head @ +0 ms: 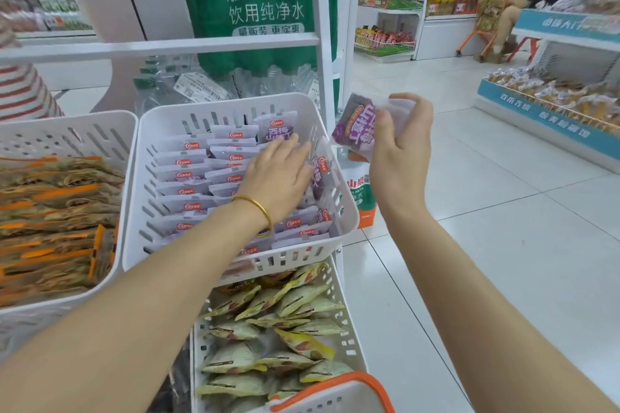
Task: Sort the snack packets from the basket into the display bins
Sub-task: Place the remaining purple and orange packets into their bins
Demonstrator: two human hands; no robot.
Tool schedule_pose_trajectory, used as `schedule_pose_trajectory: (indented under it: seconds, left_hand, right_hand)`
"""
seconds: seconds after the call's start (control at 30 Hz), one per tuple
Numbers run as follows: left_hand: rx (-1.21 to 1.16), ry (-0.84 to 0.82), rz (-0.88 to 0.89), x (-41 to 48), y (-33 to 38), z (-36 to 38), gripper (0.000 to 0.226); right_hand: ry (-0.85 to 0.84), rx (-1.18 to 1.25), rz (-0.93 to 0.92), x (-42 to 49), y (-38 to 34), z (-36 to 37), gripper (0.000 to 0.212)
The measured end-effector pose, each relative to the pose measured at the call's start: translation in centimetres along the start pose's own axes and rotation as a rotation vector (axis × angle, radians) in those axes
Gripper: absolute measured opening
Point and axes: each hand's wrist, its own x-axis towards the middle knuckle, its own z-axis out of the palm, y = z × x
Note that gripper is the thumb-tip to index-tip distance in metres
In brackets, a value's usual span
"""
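Hands: R (401, 151) grips purple packet (357, 126), L (278, 174) on bin (345, 211) packets

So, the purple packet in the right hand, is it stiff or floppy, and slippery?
Probably floppy: the purple packet seems to bend where the right hand pinches it. Likely light: a pinch alone carries it. Its glossy film may slip.

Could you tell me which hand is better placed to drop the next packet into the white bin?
Right: the right hand holds a purple packet beside the white bin; the left hand lies flat on packets inside.
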Motion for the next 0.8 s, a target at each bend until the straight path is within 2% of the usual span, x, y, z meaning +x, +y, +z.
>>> schedule_pose_trajectory:
  seconds: [0.07,0.13,0.27,0.37,0.57,0.7,0.8]
  left_hand:
    - [0.193,-0.086,0.056,0.0,-0.7,0.7,0.051]
    - [0.279,-0.122,0.066,0.0,-1.0,1.2,0.05]
    - [0.292,0.0,0.069,0.2,-1.6,1.5,0.041]
    - [0.289,0.079,0.065,0.2,-1.6,1.4,0.026]
    - [0.352,0.057,0.008,-0.5,-1.6,0.1,0.03]
    - [0.316,0.097,-0.011,-0.7,-1.7,0.5,0.019]
    - [0.194,0.134,0.015,-0.6,-1.7,0.5,0.023]
  right_hand:
    - [-0.016,-0.036,-0.054,-0.4,0.3,0.4,0.013]
    - [-0.05,-0.102,-0.119,-1.0,0.7,1.0,0.013]
    - [-0.15,-0.234,-0.168,-2.0,1.6,1.9,0.021]
    - [-0.177,-0.325,-0.204,-2.0,1.9,1.9,0.022]
    - [-0.28,-0.372,-0.144,-2.0,2.6,2.2,0.022]
    - [-0.411,-0.41,-0.137,-2.5,3.1,2.8,0.019]
    - [-0.248,-0.27,-0.077,-1.2,2.6,2.2,0.014]
